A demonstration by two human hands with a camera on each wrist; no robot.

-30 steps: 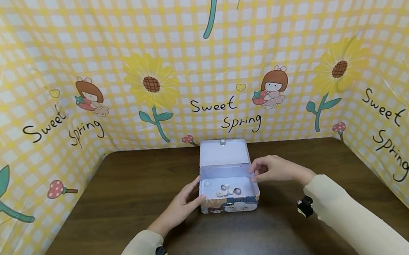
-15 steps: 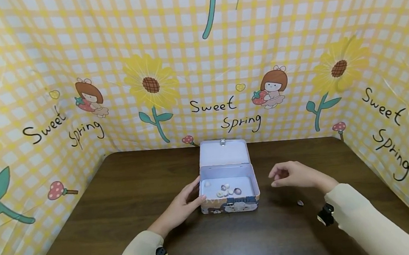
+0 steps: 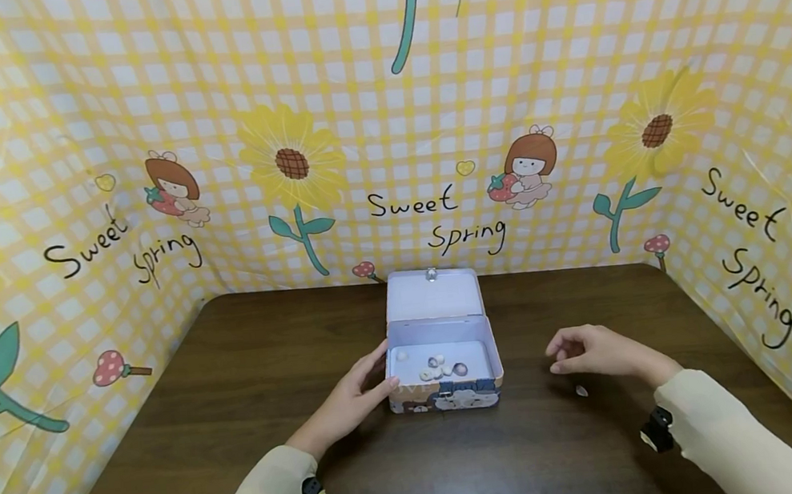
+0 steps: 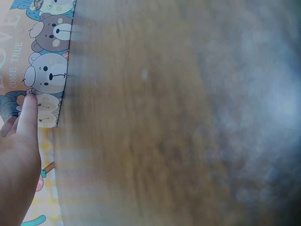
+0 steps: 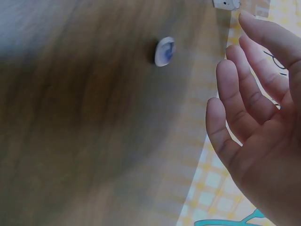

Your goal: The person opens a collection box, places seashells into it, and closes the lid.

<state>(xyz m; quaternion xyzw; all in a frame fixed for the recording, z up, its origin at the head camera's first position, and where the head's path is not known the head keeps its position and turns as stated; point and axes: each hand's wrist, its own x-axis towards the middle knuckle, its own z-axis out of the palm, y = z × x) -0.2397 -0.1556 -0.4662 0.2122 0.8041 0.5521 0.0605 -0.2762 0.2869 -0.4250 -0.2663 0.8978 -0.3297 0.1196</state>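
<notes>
A small tin box (image 3: 448,396) with cartoon bears on its front stands with its hinged lid (image 3: 433,295) raised. Several small white and purplish shells (image 3: 460,369) lie on its floor. My left hand (image 3: 345,401) holds the box at its left front corner, the thumb on the bear-printed front, as the left wrist view shows too. To the right of the box, my right hand (image 3: 599,353) hovers over the table with loosely bent fingers and nothing in them. Close below it lies a single shell (image 3: 581,391), white with a purple inside in the right wrist view (image 5: 164,52).
The dark wooden table (image 3: 420,478) carries the box near its back edge. A yellow checked cloth (image 3: 319,70) with flower prints encloses the back and both sides.
My right hand has drawn away from the box's right side, moving right and toward me, uncovering the loose shell on the table. The left hand and the box have stayed put.
</notes>
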